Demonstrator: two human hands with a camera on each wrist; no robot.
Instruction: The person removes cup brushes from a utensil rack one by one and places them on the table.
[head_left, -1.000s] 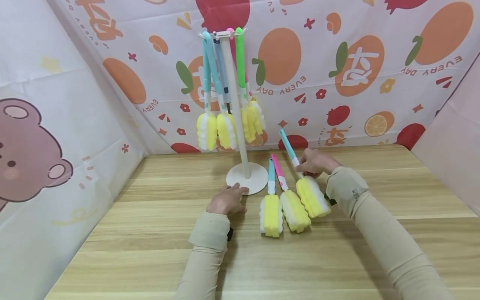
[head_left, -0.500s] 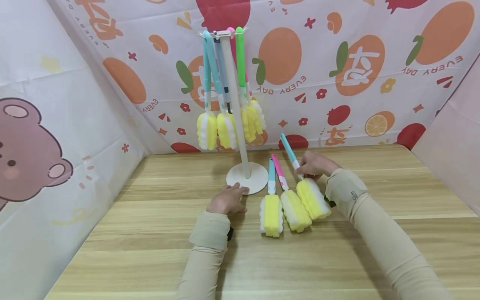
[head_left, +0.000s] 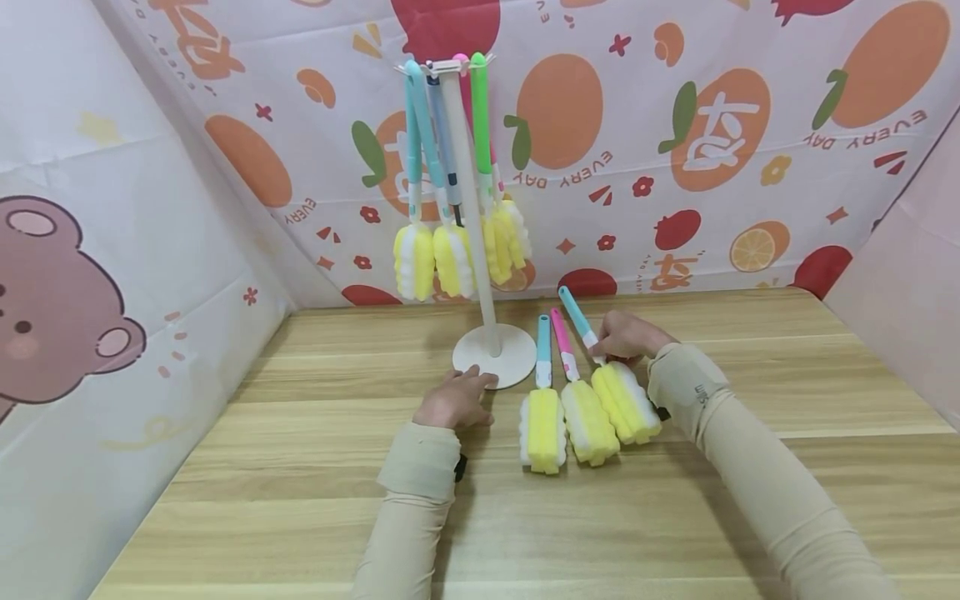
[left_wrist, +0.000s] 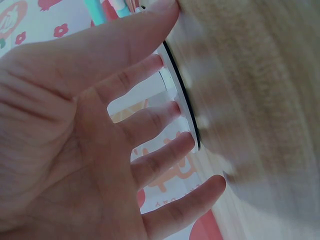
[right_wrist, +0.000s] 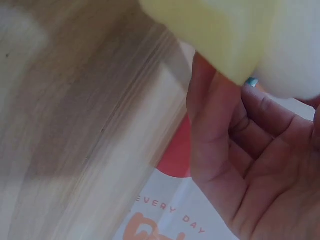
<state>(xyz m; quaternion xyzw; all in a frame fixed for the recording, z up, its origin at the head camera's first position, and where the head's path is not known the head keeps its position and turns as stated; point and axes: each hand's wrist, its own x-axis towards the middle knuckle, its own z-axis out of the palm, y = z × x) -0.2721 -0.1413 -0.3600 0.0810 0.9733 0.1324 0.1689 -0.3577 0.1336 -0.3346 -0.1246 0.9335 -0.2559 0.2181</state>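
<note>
My right hand [head_left: 628, 337] grips the neck of a blue-handled sponge brush [head_left: 624, 402], whose yellow and white head points toward me. In the right wrist view that sponge head [right_wrist: 220, 30] hides part of the fingers. To its left lie a pink-handled sponge brush [head_left: 590, 421] and another blue-handled sponge brush [head_left: 543, 429], side by side on the table. My left hand [head_left: 454, 400] rests its fingertips on the round base [head_left: 506, 367] of a white stand. The left wrist view has the fingers [left_wrist: 150, 120] extended and spread along the base's edge.
Several sponge brushes with blue, grey-blue, pink and green handles [head_left: 481, 117] hang from hooks at the top of the stand's post [head_left: 480, 267]. The wooden table [head_left: 300, 467] meets a fruit-print cloth [head_left: 637, 208] at the back.
My right hand has drawn its brush slightly toward me, bringing it closer beside the pink-handled one, which has shifted slightly. My left hand has stayed on the base.
</note>
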